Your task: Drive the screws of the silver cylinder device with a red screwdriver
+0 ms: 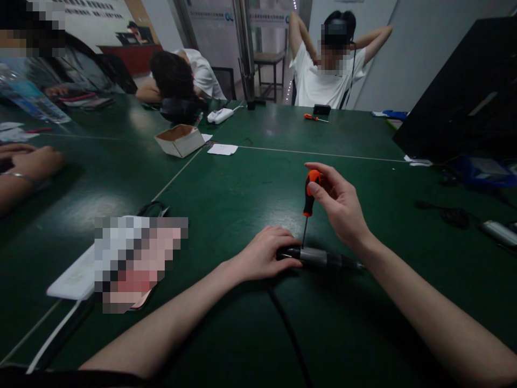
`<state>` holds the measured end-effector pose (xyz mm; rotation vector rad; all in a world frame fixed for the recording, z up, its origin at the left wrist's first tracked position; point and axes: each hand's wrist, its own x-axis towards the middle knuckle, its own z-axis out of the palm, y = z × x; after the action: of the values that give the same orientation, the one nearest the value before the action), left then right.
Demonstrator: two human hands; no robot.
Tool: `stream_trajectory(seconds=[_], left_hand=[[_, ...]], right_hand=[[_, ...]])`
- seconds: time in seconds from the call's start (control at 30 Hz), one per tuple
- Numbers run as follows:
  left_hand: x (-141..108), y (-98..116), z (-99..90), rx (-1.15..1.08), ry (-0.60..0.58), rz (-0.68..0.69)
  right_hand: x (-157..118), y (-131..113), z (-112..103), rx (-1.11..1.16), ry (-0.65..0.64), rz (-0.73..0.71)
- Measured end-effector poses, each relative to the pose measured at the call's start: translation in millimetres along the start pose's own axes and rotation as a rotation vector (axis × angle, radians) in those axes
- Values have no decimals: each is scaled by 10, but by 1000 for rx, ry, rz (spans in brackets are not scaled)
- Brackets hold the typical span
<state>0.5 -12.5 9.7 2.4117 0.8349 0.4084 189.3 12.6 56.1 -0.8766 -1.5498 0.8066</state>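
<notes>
A black and grey cylindrical tool [315, 257] lies on its side on the green table [258, 183], its thin tip pointing right. Wrapped round its black left end is my left hand [270, 252]. My right hand [341, 202] grips the orange and black handle of a screwdriver [311, 196] between thumb and fingers. The screwdriver stands nearly upright, its tip touching or just at the tool's upper side, beside my left fingers. A black cable [286, 320] runs from near my left hand towards the table's front edge.
Left of my arm lie a white power bank-like slab [72, 275] and a pinkish phone-like object [139, 288]. Farther back are an open box [181, 141], white paper [223, 149] and another screwdriver [316, 118]. Another person's hands [34, 164] rest at the left; a black panel [464, 91] stands right.
</notes>
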Motion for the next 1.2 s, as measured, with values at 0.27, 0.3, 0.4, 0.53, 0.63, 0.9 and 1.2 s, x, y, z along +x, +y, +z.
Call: stream_trajectory(seconds=[0.27, 0.3, 0.4, 0.53, 0.63, 0.9, 1.2], left_hand=[[-2, 7, 2, 9, 0, -7], [-1, 9, 0, 5, 0, -6], [2, 15, -7, 0, -4, -13], [5, 21, -13, 3, -2, -14], [2, 22, -12, 10, -3, -15], [-3, -3, 5, 22, -3, 0], [-5, 0, 11, 38, 11, 6]], right_hand=[[6, 47, 3, 26, 22, -18], [3, 47, 5, 29, 42, -17], [-11, 37, 18, 64, 68, -20], [-14, 27, 34, 114, 0, -26], [-2, 40, 26, 82, -15, -46], [16, 47, 12, 49, -7, -62], [-21, 90, 39, 85, 52, 8]])
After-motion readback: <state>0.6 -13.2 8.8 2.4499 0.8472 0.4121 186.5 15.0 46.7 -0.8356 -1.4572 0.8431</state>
